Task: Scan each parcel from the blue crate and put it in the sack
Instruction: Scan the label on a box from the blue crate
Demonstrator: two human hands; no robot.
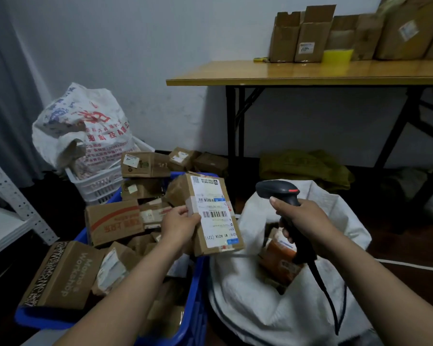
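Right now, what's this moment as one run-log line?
phase: scan | left hand: holds cardboard parcel, label up, by blue crate | right hand: grips barcode scanner above white sack

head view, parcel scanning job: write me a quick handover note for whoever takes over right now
Left grip holds a parcel label-up over the blue crate.
Right grip holds the scanner beside that parcel, above the sack.
Done: at least one orange box lies in the sack.
Left: scan the held parcel (cannot tell if it has been read), put it in the sack, then work through the many boxes piled in the crate.
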